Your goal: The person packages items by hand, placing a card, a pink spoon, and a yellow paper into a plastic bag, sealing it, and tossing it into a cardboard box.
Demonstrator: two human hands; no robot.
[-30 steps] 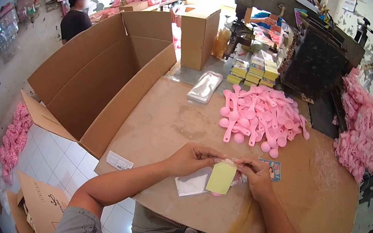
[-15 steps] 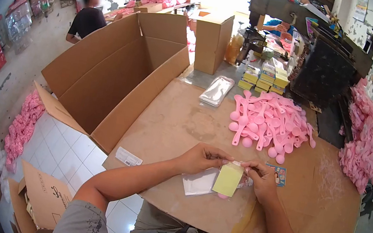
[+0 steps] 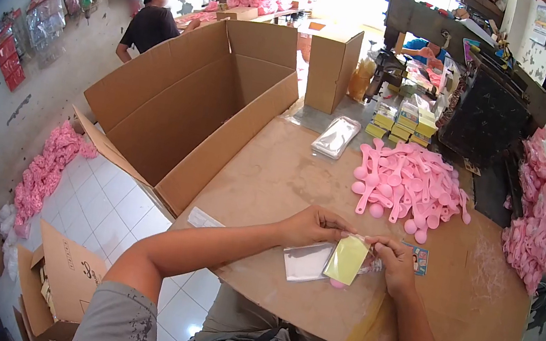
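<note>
Between my hands hangs a clear plastic bag with a yellow-green card (image 3: 347, 260) in it. My left hand (image 3: 318, 227) pinches its top left corner, and my right hand (image 3: 392, 260) pinches its top right. Under and beside the card lies a stack of clear bags (image 3: 307, 262) on the brown table (image 3: 271, 184). A bit of a pink scoop (image 3: 337, 284) shows below the card. Close to my right hand lies a blue printed card (image 3: 420, 260). Beyond my hands is a heap of pink scoops (image 3: 408, 184).
A large open carton (image 3: 177, 100) stands left of the table. Farther back are a bundle of clear bags (image 3: 336, 137), stacked yellow cards (image 3: 404, 119), an upright box (image 3: 330, 70) and a black machine (image 3: 487, 104). Several people are in the background.
The whole view has shifted, so the table and objects appear farther right. Both hands still hold the bagged card at its top edge. The person at left has turned the head.
</note>
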